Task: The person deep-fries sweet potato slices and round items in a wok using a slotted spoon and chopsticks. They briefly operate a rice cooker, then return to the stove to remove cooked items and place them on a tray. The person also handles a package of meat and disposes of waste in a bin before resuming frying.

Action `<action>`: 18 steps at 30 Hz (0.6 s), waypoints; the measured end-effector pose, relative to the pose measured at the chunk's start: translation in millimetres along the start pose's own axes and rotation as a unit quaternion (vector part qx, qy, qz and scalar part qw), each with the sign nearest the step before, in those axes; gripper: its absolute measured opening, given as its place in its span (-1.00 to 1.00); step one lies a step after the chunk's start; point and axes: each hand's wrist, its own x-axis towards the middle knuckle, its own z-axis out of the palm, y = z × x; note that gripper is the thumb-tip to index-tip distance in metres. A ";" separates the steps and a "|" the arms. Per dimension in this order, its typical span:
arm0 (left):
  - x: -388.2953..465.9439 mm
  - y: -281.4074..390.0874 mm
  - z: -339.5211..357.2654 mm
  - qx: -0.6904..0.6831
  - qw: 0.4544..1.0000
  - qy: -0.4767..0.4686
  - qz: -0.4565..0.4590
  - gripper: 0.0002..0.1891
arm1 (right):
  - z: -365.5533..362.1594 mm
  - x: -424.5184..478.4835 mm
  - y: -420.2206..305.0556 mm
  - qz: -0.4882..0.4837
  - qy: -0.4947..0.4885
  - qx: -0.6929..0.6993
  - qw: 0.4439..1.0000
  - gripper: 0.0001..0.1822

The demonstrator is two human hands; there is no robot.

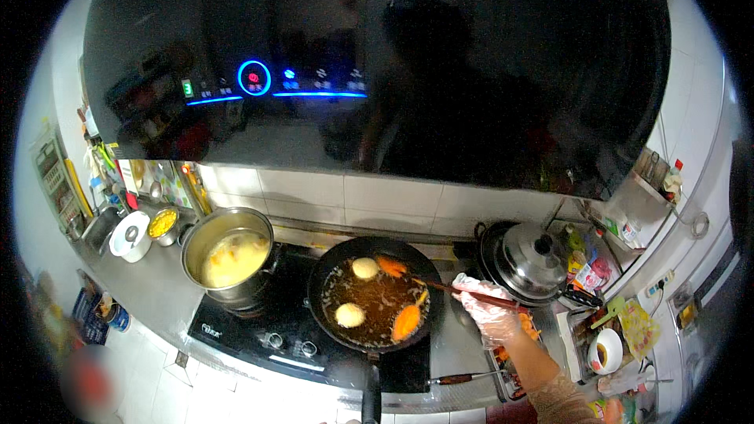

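My right hand [486,309], in a clear plastic glove, grips a pair of dark chopsticks [439,287]. Their tips reach over the right rim of a black wok [315,309] on the stove. Dark, bubbling oil [371,297] fills the wok's bottom. Two round pale-yellow pieces of food [350,315] float in it at the left and top. An orange piece [406,323] with a thin tail lies at the lower right, and another orange piece [390,266] is near the top. The wok's handle [371,394] points towards me. I cannot make out my left hand in view.
A steel pot [194,259] of yellow liquid stands left of the wok. On the right are a domed steel lid [533,262], a tray with orange food [529,327] and a white bowl [605,352] of dark sauce. A black range hood [330,129] hangs above.
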 end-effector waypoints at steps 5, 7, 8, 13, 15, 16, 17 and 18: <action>11.2 18.5 -26.0 0.006 1.000 0.006 0.000 -0.75 | 55.9 26.6 32.7 -0.050 0.037 0.116 0.991 -0.78; 22.6 17.3 -40.8 -0.012 1.000 -0.002 -0.010 -0.76 | 69.0 29.6 39.8 0.019 0.022 0.283 0.959 -0.75; 29.6 15.6 -50.1 -0.019 1.000 -0.003 -0.016 -0.76 | 76.9 31.4 45.4 0.029 0.015 0.310 0.950 -0.74; 30.3 30.6 -44.4 -0.047 0.998 -0.023 -0.032 -0.79 | 89.7 44.7 37.3 0.009 0.032 0.004 0.999 -0.84; 34.4 32.4 -38.9 -0.069 0.996 -0.031 -0.038 -0.79 | 94.8 45.4 52.6 0.144 0.092 0.284 0.944 -0.93; 36.7 33.1 -37.1 -0.059 0.997 -0.023 -0.044 -0.79 | 96.9 46.0 58.0 0.155 0.164 0.397 0.890 -0.91; 38.9 33.1 -35.6 -0.048 0.997 -0.016 -0.051 -0.78 | 90.9 44.7 63.4 0.198 0.180 0.407 0.873 -0.90; 41.2 32.1 -34.6 -0.038 0.998 -0.010 -0.057 -0.78 | 82.1 42.9 68.0 0.241 0.197 0.416 0.854 -0.88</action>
